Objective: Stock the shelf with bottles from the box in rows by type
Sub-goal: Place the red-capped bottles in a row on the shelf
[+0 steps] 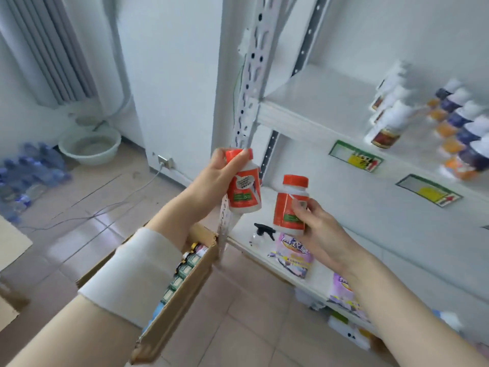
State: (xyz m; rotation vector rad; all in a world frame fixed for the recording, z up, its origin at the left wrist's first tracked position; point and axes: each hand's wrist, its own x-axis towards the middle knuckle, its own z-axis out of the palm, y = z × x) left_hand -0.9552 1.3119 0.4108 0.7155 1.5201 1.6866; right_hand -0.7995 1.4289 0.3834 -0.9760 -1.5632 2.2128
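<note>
My left hand grips a small white bottle with an orange cap and orange label, held up in front of the shelf post. My right hand holds a second bottle of the same kind just to the right and a little lower. Both hang in the air before the white shelf unit. On the upper shelf stand a row of white bottles with dark red labels and a row of purple-and-orange bottles. The cardboard box sits on the floor below my left arm, with several small bottles inside.
A perforated white shelf post rises behind the left bottle. The lower shelf carries a spray bottle and purple packets. Price tags hang on the shelf edge. A basin and packed water bottles lie on the tiled floor at left.
</note>
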